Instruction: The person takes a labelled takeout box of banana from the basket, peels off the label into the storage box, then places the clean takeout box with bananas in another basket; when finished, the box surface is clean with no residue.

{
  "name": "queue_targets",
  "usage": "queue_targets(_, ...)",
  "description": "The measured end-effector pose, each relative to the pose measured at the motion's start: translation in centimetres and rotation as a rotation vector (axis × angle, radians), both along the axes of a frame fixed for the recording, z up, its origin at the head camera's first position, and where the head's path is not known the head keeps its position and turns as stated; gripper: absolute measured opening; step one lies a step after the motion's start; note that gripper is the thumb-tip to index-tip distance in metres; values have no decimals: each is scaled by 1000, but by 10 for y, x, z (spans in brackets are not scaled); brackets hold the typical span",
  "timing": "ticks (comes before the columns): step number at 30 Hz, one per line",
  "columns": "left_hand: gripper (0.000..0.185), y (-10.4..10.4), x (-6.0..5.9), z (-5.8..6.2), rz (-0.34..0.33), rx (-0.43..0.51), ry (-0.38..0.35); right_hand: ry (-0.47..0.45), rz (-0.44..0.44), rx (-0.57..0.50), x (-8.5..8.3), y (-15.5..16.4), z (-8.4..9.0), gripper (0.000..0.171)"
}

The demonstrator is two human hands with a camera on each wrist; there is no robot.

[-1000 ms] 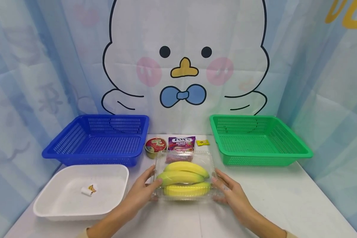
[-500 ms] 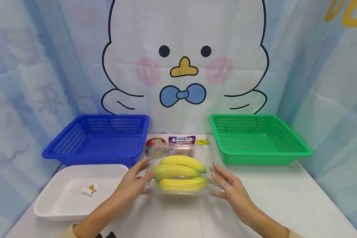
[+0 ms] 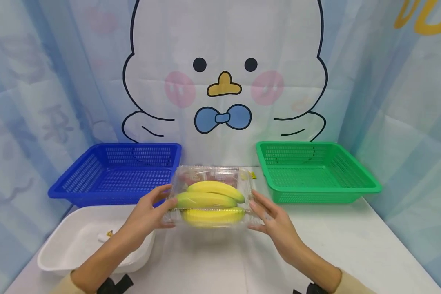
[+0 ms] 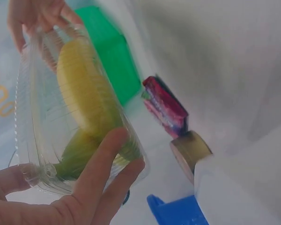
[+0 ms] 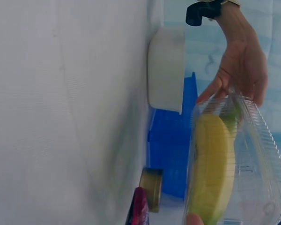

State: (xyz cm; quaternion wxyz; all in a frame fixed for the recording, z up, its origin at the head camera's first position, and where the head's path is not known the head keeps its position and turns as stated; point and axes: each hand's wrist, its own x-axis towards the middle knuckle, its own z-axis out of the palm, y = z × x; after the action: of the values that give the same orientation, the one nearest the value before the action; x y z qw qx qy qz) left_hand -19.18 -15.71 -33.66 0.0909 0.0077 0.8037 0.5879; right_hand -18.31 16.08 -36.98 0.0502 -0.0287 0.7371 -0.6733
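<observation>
Right now both hands carry a clear plastic clamshell box [image 3: 210, 196] of bananas [image 3: 209, 200] above the white table [image 3: 338, 245], in front of the gap between the blue basket [image 3: 117, 173] and the green basket [image 3: 316, 171]. The left hand [image 3: 147, 214] clasps the box's left end, thumb on top and fingers curled underneath, as the left wrist view shows; the right hand [image 3: 273, 222] grips the right end, fingers spread along its side and only loosely bent. Behind the box, a round candy tin [image 4: 189, 150] and a purple candy bag [image 4: 166, 105] stay on the table. Left of the box lies a white tray [image 3: 77, 241]. The thin, glossy walls look flexible, so squeezing may pop the lid or let an end slip; any tilt could roll the bananas sideways and shift the load.
</observation>
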Motion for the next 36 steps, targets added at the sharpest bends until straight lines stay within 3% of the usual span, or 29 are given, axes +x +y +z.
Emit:
queue_targets(12, 67, -14, -14, 13, 48, -17, -1, 63, 11, 5, -20, -19, 10, 61)
queue_targets(24, 70, -28, -28, 34, 71, -46, 17, 114, 6, -37, -37, -34, 23, 59)
queue_targets(36, 69, -56, -44, 34, 143, -78, 41, 113, 29, -97, -59, -67, 19, 61)
